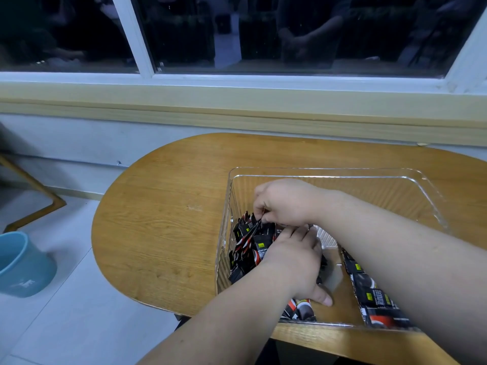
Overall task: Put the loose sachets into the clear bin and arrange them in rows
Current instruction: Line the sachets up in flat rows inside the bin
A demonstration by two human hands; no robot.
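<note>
The clear ribbed bin (326, 173) stands on the wooden table (163, 214). Both my hands are inside it. A pile of black sachets (246, 239) with red and white print leans against the bin's left wall. My right hand (283, 202) reaches across from the right and pinches the top of a sachet in that pile. My left hand (295, 264) lies on the sachets just below it, fingers spread flat, thumb down near the bin floor. A row of sachets (369, 293) lies along the bin's right side, partly hidden by my right forearm.
The table has a rounded left end and stands against a wall under a window sill (237, 106). A light blue bucket (22, 264) sits on the tiled floor to the left. A yellow chair leg (34, 196) shows at far left.
</note>
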